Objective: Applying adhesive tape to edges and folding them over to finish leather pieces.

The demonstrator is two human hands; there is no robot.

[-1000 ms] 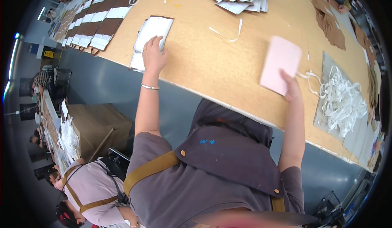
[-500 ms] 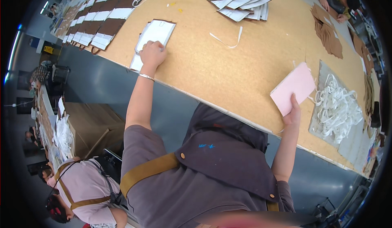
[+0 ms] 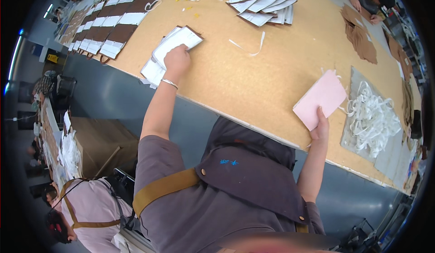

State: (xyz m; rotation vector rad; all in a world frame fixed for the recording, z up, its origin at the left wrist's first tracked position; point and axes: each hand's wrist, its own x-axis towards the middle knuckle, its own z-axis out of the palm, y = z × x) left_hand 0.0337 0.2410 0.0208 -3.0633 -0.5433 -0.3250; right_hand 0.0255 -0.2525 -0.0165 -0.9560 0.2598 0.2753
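Observation:
My left hand [image 3: 176,60] is closed on the top sheet of a small stack of flat white paper bags [image 3: 168,53] near the table's left front edge. A thin silver bangle sits on that wrist. My right hand [image 3: 321,127] grips the lower corner of a flat pink paper bag [image 3: 320,98] lying near the table's front edge. Just right of the pink bag, a heap of white cord handles [image 3: 374,117] rests on a grey sheet.
A row of brown-and-white flat bags [image 3: 114,26] lines the far left of the tan table [image 3: 253,85]. A fan of white bags [image 3: 260,1] lies at the back, brown pieces [image 3: 360,37] at the right. Another person [image 3: 84,210] sits lower left; someone's hand [image 3: 358,1] is at the top.
My right hand has drawn the pink bag toward the front edge and rightward, beside the cords. My left hand has closed on the top white bag of the stack.

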